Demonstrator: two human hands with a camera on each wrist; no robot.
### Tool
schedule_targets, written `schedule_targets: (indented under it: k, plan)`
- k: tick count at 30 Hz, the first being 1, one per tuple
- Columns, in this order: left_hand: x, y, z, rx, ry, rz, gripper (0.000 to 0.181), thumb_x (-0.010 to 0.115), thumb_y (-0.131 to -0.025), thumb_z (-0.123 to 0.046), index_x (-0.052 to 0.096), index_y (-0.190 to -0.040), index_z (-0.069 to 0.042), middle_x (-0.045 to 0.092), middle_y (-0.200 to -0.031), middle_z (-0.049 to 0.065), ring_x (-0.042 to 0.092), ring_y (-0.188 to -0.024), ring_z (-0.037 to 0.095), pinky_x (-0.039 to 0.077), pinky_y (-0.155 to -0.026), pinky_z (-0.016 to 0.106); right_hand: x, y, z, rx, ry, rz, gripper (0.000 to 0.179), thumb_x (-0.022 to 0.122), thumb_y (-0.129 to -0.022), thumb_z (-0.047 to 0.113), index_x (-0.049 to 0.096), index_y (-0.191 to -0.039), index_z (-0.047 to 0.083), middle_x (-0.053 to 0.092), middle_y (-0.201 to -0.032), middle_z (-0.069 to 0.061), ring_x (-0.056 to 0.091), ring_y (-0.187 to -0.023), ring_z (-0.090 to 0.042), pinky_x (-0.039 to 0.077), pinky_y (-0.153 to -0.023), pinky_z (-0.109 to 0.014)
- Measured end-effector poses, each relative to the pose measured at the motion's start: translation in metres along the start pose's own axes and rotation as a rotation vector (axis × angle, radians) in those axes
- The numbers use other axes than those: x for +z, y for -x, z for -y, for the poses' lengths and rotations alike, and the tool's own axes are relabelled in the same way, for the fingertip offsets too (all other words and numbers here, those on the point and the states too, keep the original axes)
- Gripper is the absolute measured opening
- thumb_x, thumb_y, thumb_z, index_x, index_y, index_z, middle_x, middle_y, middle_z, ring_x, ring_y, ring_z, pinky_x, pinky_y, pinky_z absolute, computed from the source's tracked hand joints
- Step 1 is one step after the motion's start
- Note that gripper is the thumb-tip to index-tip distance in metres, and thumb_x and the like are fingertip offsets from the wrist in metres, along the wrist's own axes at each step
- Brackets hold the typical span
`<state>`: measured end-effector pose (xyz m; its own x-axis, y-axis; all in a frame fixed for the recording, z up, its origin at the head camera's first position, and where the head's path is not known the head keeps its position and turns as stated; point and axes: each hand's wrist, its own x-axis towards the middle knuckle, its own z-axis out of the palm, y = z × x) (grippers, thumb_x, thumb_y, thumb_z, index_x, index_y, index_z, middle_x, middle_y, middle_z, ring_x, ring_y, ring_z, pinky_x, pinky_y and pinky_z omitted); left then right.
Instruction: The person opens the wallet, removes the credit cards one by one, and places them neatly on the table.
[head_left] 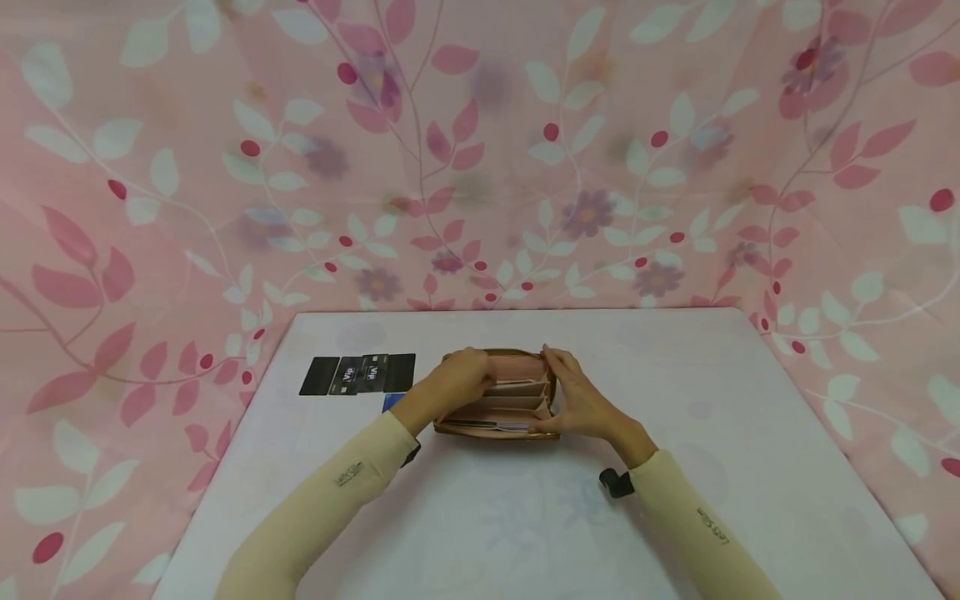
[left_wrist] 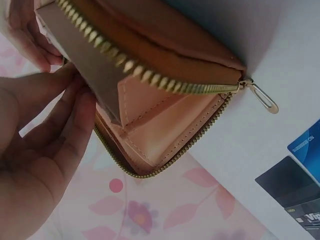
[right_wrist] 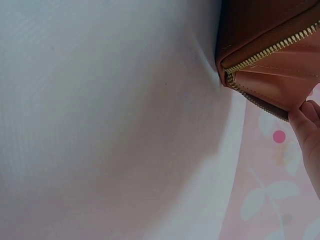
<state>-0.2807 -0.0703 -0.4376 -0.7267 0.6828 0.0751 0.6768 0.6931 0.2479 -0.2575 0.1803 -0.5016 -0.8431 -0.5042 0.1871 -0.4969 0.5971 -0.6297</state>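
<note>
A brown zip-around wallet stands unzipped on the table, its pink lining and several inner dividers showing. My left hand reaches in over its left side. In the left wrist view the fingers pinch the upper edge of an inner divider; whether a card is between them is hidden. With thumb and fingers spread, my right hand grips the wallet's right end. Its fingertips hold the zipped rim in the right wrist view. Card edges show in the wallet's front slot.
Several black cards, some marked Vip, lie in an overlapping row left of the wallet. A blue card lies partly behind the left forearm. The white-covered table meets a pink floral curtain at its back edge.
</note>
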Motion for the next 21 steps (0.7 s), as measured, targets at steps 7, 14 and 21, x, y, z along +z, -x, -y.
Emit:
schedule_targets:
  k: [7, 14, 21]
  plan:
    - [0.003, -0.007, 0.002, -0.024, -0.019, 0.003, 0.015, 0.068, -0.09, -0.003, 0.079, -0.092, -0.012, 0.073, -0.09, -0.001, 0.066, -0.08, 0.011, 0.054, -0.066, 0.023, -0.001, -0.001, 0.001, 0.001, 0.002, -0.003, 0.135, 0.083, -0.061, 0.062, 0.004, -0.157, 0.011, 0.021, -0.153, -0.011, 0.026, -0.137, -0.023, 0.033, -0.108, -0.049]
    - [0.004, -0.01, 0.0, 0.146, 0.094, 0.068, 0.052, 0.065, -0.091, 0.002, 0.06, -0.135, -0.025, 0.07, -0.094, -0.004, 0.052, -0.062, 0.007, 0.045, -0.055, 0.021, -0.002, 0.0, 0.002, -0.01, -0.012, 0.002, 0.133, 0.087, -0.062, 0.053, 0.004, -0.157, 0.01, 0.02, -0.154, -0.013, 0.026, -0.138, -0.023, 0.032, -0.108, -0.05]
    - [0.004, -0.014, -0.004, 0.129, -0.018, 0.125, 0.021, 0.069, -0.09, -0.005, 0.075, -0.109, -0.012, 0.067, -0.069, -0.003, 0.05, -0.058, 0.005, 0.043, -0.055, 0.018, -0.002, 0.001, 0.003, -0.016, -0.002, -0.007, 0.133, 0.088, -0.062, 0.052, 0.004, -0.157, 0.01, 0.021, -0.153, -0.011, 0.026, -0.137, -0.023, 0.033, -0.108, -0.05]
